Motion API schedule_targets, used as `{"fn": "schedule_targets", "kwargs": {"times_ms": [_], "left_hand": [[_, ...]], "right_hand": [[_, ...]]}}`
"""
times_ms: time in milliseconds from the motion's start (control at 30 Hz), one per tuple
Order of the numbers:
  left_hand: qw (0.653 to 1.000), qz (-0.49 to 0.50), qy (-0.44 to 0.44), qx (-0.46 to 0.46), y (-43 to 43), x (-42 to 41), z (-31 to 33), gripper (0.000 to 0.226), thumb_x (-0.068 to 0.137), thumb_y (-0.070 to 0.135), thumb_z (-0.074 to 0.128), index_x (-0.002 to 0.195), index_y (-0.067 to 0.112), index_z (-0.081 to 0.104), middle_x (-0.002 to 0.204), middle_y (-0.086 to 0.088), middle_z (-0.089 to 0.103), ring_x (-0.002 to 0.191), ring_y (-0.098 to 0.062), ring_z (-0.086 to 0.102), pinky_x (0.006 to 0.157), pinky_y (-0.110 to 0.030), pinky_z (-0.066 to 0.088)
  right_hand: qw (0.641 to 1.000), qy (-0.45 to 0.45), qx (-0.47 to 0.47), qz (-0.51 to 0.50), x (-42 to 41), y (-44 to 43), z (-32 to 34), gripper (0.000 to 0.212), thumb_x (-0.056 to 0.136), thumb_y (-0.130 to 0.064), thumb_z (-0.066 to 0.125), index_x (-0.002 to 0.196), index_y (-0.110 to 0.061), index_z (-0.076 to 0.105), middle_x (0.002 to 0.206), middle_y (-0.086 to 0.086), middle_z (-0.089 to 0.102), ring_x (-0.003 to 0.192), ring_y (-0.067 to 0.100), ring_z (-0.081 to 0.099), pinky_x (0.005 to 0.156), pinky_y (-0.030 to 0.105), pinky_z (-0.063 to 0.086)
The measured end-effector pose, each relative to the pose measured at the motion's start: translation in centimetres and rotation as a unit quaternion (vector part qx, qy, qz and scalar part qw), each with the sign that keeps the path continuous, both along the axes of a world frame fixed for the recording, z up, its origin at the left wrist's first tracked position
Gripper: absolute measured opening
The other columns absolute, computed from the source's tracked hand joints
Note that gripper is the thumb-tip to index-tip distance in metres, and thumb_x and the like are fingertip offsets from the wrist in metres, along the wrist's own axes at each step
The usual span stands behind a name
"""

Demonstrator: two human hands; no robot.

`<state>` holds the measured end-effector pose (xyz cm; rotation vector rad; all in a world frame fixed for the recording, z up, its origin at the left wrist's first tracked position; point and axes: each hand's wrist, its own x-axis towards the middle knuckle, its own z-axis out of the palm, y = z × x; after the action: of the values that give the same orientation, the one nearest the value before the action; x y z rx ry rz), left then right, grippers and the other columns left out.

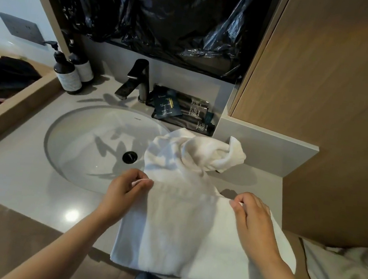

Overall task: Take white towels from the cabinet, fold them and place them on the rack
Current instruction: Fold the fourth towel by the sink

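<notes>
White terry-cloth towel [184,229] sprawls across the right side of the smooth grey stone table [19,177] — near part doubled flat and lipping over the front edge, far end heaped in a loose twist beside the oval white ceramic basin [99,132]. It looks soft, limp and light. It should sag wherever it isn't held, so corners and edges are the places to take it, and that nubby pile shouldn't slip. Left hand [124,193] has its fingers [141,182] pinching the fold's left corner. Right hand [254,220] has its fingers [236,203] pinching the right edge. Further back — a matt dark metal tap [137,80] and two dark pump bottles [67,75] with pale labels.
</notes>
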<state>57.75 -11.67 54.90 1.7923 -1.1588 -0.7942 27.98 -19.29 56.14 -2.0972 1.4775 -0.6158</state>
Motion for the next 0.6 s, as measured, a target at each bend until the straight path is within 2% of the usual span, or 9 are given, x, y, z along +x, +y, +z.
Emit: {"fn": "schedule_targets", "kwargs": {"times_ms": [100,167,267,333,400,433,533,600], "left_hand": [[1.000,0.026,0.007,-0.001,-0.2,0.1,-0.3,0.015,0.091,0.022,0.066,0.077,0.017,0.065,0.076,0.008,0.068,0.070,-0.002,0.060,0.061,-0.012,0.042],[0.998,0.044,-0.005,0.035,-0.4,0.1,-0.8,0.015,0.090,0.024,0.067,0.076,0.019,0.065,0.073,0.006,0.068,0.068,-0.002,0.059,0.058,-0.011,0.041],[0.993,0.019,-0.053,0.102,-1.2,-0.1,-1.7,0.014,0.091,0.023,0.064,0.079,0.017,0.065,0.079,0.001,0.068,0.077,-0.013,0.062,0.062,-0.017,0.043],[0.986,-0.030,-0.114,0.121,-1.6,-0.3,-1.5,0.013,0.095,0.020,0.057,0.088,0.015,0.066,0.094,-0.003,0.065,0.091,-0.019,0.061,0.077,-0.026,0.046],[0.964,-0.083,-0.240,0.077,-2.0,-0.5,-1.0,0.021,0.099,0.019,0.048,0.102,0.013,0.068,0.104,-0.004,0.062,0.100,-0.025,0.056,0.089,-0.034,0.044],[0.953,-0.108,-0.280,0.039,-2.1,-0.9,-0.5,0.024,0.100,0.020,0.046,0.106,0.014,0.069,0.106,-0.003,0.063,0.101,-0.026,0.055,0.090,-0.036,0.043],[0.938,-0.187,-0.293,0.005,-3.0,-2.9,1.5,0.037,0.101,0.033,0.035,0.108,0.016,0.068,0.100,-0.002,0.062,0.096,-0.023,0.055,0.088,-0.036,0.042],[0.930,-0.218,-0.297,0.013,-3.5,-4.2,1.9,0.037,0.103,0.036,0.034,0.109,0.016,0.065,0.099,-0.003,0.058,0.094,-0.023,0.053,0.088,-0.034,0.040]], "right_hand": [[1.000,-0.008,-0.021,-0.004,0.4,-0.2,-0.3,0.018,0.097,-0.030,0.046,0.080,-0.028,0.048,0.082,-0.017,0.051,0.082,0.005,0.048,0.078,0.033,0.039],[1.000,0.019,-0.017,0.012,0.6,-0.6,-0.7,0.019,0.098,-0.028,0.049,0.080,-0.026,0.049,0.080,-0.015,0.052,0.078,0.009,0.048,0.078,0.033,0.038],[0.996,0.059,0.053,0.026,0.3,-1.6,-1.3,0.024,0.099,-0.034,0.051,0.077,-0.024,0.049,0.075,-0.014,0.053,0.076,0.013,0.049,0.076,0.033,0.036],[0.992,0.079,0.094,0.037,-0.3,-2.2,-1.4,0.027,0.100,-0.037,0.048,0.075,-0.025,0.048,0.075,-0.012,0.055,0.079,0.016,0.052,0.076,0.034,0.039],[0.987,0.095,0.119,0.050,-1.2,-2.6,-1.6,0.028,0.101,-0.038,0.043,0.077,-0.026,0.048,0.079,-0.009,0.057,0.082,0.017,0.054,0.079,0.035,0.041],[0.986,0.093,0.130,0.054,-1.6,-2.7,-1.7,0.025,0.102,-0.039,0.041,0.082,-0.027,0.051,0.085,-0.009,0.058,0.086,0.016,0.055,0.082,0.035,0.042],[0.981,0.093,0.151,0.081,-2.5,-2.9,-2.4,0.028,0.103,-0.039,0.037,0.116,-0.029,0.059,0.115,-0.012,0.058,0.109,0.011,0.051,0.100,0.032,0.039],[0.977,0.099,0.157,0.108,-2.7,-3.0,-2.7,0.033,0.104,-0.040,0.032,0.121,-0.032,0.060,0.119,-0.016,0.058,0.113,0.007,0.050,0.102,0.027,0.037]]}}
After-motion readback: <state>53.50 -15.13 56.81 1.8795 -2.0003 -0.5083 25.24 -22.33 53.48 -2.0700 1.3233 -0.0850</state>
